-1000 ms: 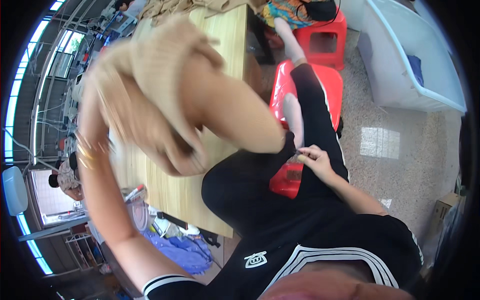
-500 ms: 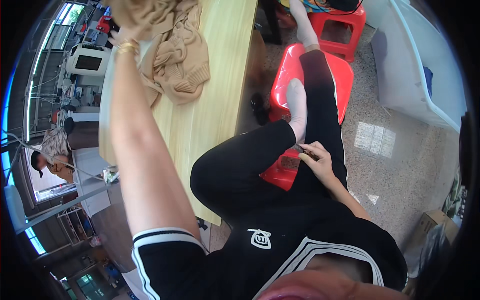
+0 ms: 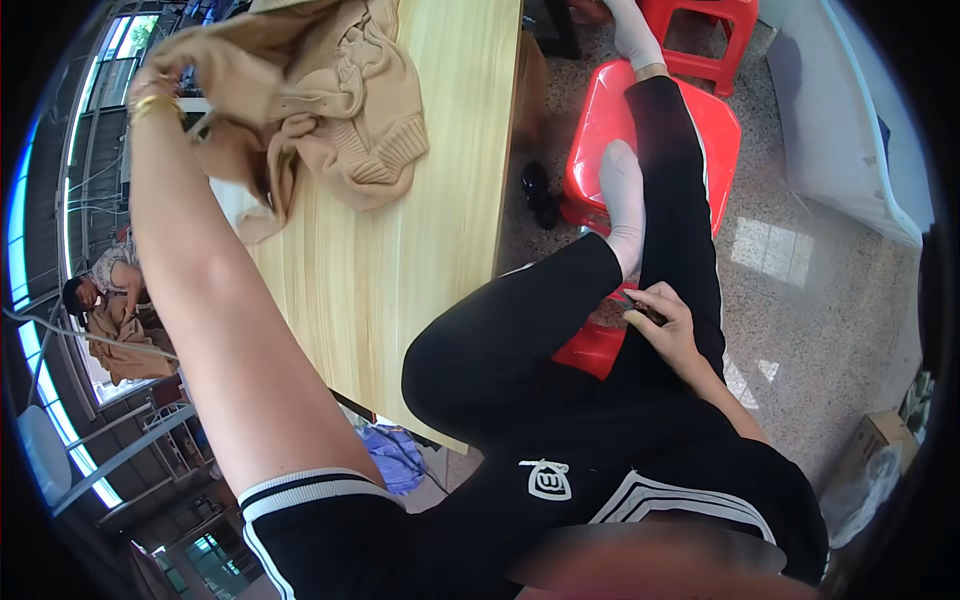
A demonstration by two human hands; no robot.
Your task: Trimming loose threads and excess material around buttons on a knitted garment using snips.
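A tan knitted sweater [image 3: 345, 120] lies bunched on the far part of the light wooden table [image 3: 440, 180]. My left hand [image 3: 157, 92], with a gold bracelet at its wrist, reaches far left and is closed on one part of the sweater. That part is lifted and stretched leftward, while the ribbed edge rests on the tabletop. Low beside my thigh, my right hand [image 3: 668, 322] is closed around a small dark pointed tool [image 3: 646, 313]; its exact kind is not clear. The tip points toward my bent leg.
Under my socked feet stands a red plastic stool [image 3: 595, 115], with another red stool [image 3: 725, 45] beyond it. A large whitish bin [image 3: 840, 130] is at right. A dark shoe [image 3: 540, 195] lies on the floor. At far left, another person [image 3: 115, 280] handles tan cloth.
My left hand has moved left, drawing part of the sweater out and opening its folds. My right hand keeps its hold on the small tool. The whole view has shifted slightly.
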